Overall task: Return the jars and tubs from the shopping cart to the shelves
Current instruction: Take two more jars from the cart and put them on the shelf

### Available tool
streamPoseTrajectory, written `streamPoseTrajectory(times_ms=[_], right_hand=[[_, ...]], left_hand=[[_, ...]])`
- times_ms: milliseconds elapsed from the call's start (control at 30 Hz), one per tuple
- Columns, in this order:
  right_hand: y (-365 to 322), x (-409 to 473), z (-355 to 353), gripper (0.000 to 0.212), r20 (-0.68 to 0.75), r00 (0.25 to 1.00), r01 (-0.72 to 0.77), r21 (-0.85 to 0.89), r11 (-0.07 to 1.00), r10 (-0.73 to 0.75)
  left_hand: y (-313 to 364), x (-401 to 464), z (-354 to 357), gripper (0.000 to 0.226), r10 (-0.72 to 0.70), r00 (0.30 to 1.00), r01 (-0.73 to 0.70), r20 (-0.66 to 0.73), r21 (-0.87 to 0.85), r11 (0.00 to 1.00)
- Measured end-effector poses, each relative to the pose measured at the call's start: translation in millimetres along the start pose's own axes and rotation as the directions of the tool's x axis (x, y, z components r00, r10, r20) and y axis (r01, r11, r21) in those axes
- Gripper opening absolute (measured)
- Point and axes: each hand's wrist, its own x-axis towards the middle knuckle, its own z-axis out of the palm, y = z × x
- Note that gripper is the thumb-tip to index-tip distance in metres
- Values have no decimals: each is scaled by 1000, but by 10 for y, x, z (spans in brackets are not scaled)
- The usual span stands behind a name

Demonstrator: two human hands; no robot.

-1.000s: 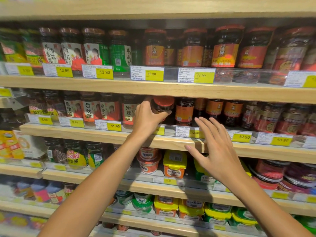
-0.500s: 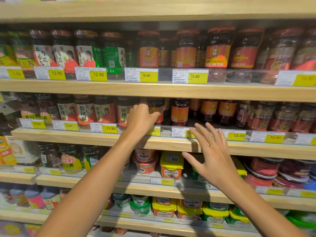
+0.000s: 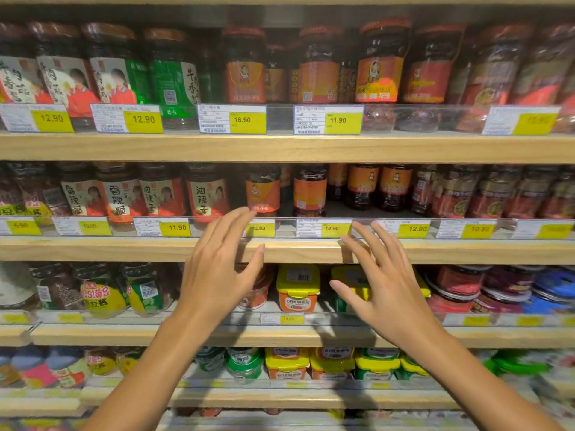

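head view, looking at wooden supermarket shelves packed with jars and tubs. both bare hands are raised in front of the second shelf [image 3: 295,248] from the top, holding nothing. the left hand [image 3: 217,272] has straight, spread fingers, its fingertips [image 3: 249,213] reaching up to the clear plastic rail at the shelf's front edge. just above and beyond those fingertips stands a jar with an orange label [image 3: 263,191], upright on the shelf behind the rail, apart from the hand. a second orange-label jar [image 3: 309,189] stands just to its right, with a small gap between them. the right hand [image 3: 385,284] is also spread wide, fingers straight, lying lower and to the right, over the shelf's wooden edge, and touching no jar. below the hands, on the next shelf down, a yellow-lidded tub [image 3: 297,287] sits between the two wrists, with another partly hidden behind the right hand. yellow price tags [image 3: 333,229] line the rail; the one between the hands reads 12.90. shelf edges far left and right are blurred.
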Motion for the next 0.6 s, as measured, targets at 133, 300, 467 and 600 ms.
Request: streamPoseTrajectory(times_ms=[133, 300, 467, 600], right_hand=[[76, -180, -93, 69, 35, 998, -48, -31, 998, 49], [263, -477, -356, 70, 69, 988, -131, -67, 989, 136], [582, -887, -674, 70, 79, 970, -222, -88, 971, 229], [964, -1311, -966, 71, 78, 948, -298, -129, 946, 309]], left_hand=[[179, -116, 129, 45, 132, 991, -132, -2, -84, 988], [596, -89, 394, 44, 283, 957, -268, 60, -187, 945], [1066, -110, 747, 48, 377, 912, -327, 164, -266, 907], [1578, -153, 1052, 54, 469, 847, -398, 248, -288, 871]])
